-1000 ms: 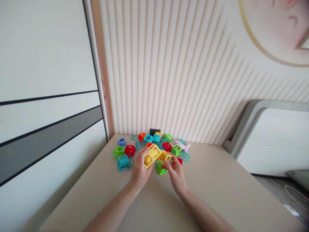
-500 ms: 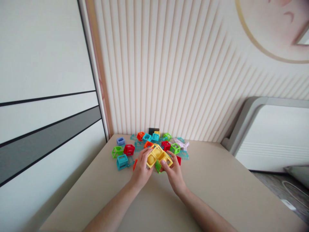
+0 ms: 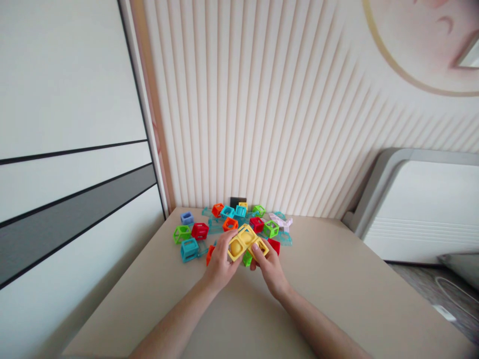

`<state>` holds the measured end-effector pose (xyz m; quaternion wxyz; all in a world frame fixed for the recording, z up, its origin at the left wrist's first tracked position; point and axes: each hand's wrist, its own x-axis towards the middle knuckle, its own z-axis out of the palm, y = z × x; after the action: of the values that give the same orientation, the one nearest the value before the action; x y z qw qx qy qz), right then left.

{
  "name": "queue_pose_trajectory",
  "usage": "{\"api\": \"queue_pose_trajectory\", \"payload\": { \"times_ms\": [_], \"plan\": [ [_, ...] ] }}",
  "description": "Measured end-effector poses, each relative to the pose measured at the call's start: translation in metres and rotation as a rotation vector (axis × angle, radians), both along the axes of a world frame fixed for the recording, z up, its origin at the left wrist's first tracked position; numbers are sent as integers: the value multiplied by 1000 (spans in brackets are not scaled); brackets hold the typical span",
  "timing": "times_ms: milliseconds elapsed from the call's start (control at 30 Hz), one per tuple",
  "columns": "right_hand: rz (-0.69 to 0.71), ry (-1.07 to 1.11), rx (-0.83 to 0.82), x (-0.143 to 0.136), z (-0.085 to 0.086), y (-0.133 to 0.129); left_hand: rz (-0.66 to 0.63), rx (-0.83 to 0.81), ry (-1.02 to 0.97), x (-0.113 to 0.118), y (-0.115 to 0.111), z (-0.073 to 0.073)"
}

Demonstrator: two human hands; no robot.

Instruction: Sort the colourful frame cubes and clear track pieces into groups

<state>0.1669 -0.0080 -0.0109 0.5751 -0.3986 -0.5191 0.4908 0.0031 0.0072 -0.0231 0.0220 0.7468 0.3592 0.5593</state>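
Yellow cube blocks (image 3: 246,237) are held up between my two hands, over the front of a heap of coloured blocks. My left hand (image 3: 221,257) is closed around the left side of the yellow piece, where a rounded bulge shows inside its square frame. My right hand (image 3: 270,267) grips the right-hand yellow cube, thumb pressed on its near face. Just beneath sits a green block (image 3: 247,258), partly hidden. An orange block (image 3: 210,255) lies by my left fingers, and a red block (image 3: 274,246) is behind my right fingers.
Several open-framed blocks lie around, including a turquoise block (image 3: 189,250) and a red block (image 3: 200,231) on the left. Clear blue track pieces (image 3: 285,239) and a lilac piece (image 3: 280,221) lie at the right. A ribbed wall (image 3: 239,99) rises behind the table (image 3: 329,279).
The right-hand yellow cube has turned and now sits flatter against the others. My right thumb has shifted up onto it; my left hand has barely moved.
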Motion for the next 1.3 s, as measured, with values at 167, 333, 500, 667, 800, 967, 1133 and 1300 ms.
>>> {"api": "queue_pose_trajectory", "payload": {
  "times_ms": [167, 333, 500, 667, 800, 967, 1133, 1300],
  "plan": [
    [48, 28, -44, 3, -2, -1, -52, -77, -79, 1, 1, 0],
    [94, 81, -39, 4, -6, 1, -122, -325, -426, 3, 6, -5],
    [152, 139, -10, 1, -5, -2, -252, -503, -670, 8, 7, -2],
    [168, 118, 21, 0, -5, -4, -396, -522, -700, 13, -4, 5],
    [147, 64, 89, 0, -11, -2, -483, -530, -676, 17, -12, 6],
    [122, 3, 115, 4, -12, -2, -509, -588, -748, 17, -11, 8],
    [117, 4, 87, 8, -7, -2, -531, -637, -801, 14, -9, 12],
    [163, 54, 50, 7, -5, 0, -500, -658, -784, 11, -8, 14]
  ]
}}
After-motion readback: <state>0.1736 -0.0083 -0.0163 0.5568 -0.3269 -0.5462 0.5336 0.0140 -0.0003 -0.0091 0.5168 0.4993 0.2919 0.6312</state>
